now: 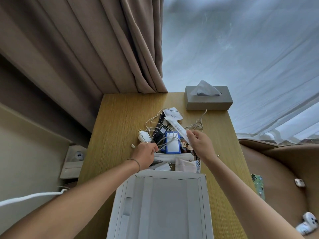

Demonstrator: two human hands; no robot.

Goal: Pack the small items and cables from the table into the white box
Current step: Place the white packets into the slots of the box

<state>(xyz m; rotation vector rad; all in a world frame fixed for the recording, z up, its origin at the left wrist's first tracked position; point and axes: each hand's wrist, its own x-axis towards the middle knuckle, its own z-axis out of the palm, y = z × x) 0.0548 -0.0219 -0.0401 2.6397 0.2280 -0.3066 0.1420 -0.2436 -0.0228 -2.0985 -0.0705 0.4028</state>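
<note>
White box with packets inside (lid open), right hand gripping long packet, left hand clutching cable.

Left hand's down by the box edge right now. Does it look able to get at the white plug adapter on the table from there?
Probably yes. The left hand sits just in front of the white plug adapter, which lies in the open at the near-left edge of the cable tangle. Only a thin cable runs beside it; nothing covers it.
</note>
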